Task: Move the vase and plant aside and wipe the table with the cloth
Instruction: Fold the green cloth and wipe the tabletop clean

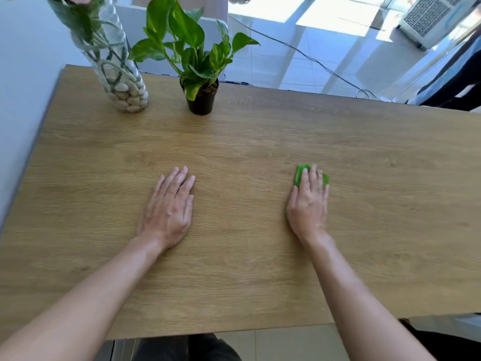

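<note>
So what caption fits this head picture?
Right hand presses green cloth on wooden table; left hand lies flat.

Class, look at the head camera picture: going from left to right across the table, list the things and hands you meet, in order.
glass vase → left hand → potted plant → right hand, pressed flat on the green cloth. The cloth lies under that hand, so it shares its place in the order.

At the upper right of the frame we see a white slatted appliance (432, 19) on the sunlit tiled floor (312, 61), with a dark cable (307, 56) trailing across the tiles.
</note>
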